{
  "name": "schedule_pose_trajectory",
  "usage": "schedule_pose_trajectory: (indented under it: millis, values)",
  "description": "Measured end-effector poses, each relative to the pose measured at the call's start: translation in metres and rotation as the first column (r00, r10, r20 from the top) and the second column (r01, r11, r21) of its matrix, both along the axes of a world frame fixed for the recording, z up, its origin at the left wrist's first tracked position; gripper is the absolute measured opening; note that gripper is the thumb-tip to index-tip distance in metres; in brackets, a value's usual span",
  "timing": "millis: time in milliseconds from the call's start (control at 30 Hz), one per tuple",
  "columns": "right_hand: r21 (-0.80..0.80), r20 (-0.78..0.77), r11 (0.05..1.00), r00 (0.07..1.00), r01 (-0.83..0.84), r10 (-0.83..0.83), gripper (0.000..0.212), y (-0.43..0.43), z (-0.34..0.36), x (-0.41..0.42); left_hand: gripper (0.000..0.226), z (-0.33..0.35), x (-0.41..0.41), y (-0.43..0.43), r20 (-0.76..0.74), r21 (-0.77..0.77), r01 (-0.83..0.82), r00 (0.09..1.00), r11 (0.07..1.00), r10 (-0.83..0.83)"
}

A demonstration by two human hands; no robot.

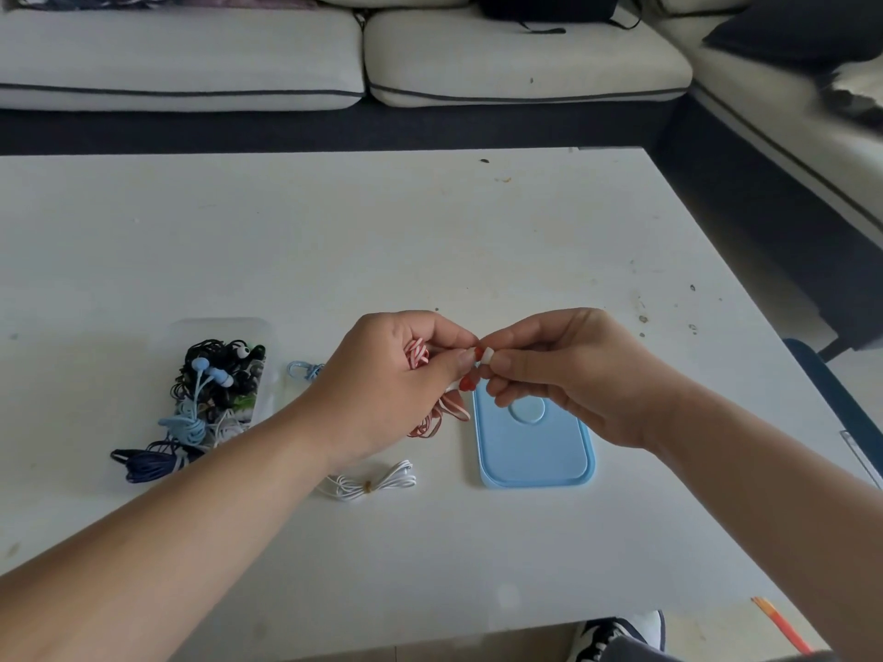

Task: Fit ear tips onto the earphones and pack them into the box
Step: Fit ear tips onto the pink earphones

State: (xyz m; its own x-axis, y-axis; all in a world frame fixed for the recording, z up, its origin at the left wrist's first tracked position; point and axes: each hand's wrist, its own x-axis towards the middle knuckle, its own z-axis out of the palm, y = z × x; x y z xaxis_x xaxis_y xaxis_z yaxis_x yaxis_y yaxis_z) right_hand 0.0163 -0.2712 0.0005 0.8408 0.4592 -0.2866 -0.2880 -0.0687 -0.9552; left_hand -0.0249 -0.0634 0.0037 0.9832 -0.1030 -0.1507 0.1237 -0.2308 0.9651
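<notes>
Red-striped earphones [420, 358] are bunched in our left hand [382, 389], which pinches one bud [472, 352]. Our right hand [564, 375] pinches a white ear tip [485, 358] against it, hands together over the table [478, 231]. Fitting is underway, we judge. Next, press the tip squarely on, before the box [215, 327].

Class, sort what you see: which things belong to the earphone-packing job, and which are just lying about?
Job: left hand, right hand, red-and-white earphones, white ear tip, clear box, blue lid, white bundled earphones.
Lying about: sofa, dark cushion, shoe, orange sticks.
</notes>
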Motion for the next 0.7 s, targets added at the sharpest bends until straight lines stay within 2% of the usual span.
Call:
schedule_pose_trajectory:
  millis: [167,433,700]
  values:
    - [-0.117,0.092,0.993,0.996,0.010,0.001,0.010,0.0003,0.0004,0.0001,0.011,0.0000,-0.0017,0.0001,-0.022,0.024,0.037,0.999,0.999,-0.036]
    - [-0.033,0.041,0.999,0.999,-0.003,0.004,0.009,0.0020,0.0008,-0.0024,0.008,-0.0042,-0.0034,-0.0027,0.026,0.050,0.016,1.000,0.999,-0.017]
    - [-0.013,-0.030,1.000,1.000,0.005,-0.005,0.022,-0.0003,0.0004,0.0002,0.005,-0.0001,-0.0072,-0.0037,0.041,0.072,0.025,0.999,0.997,-0.028]
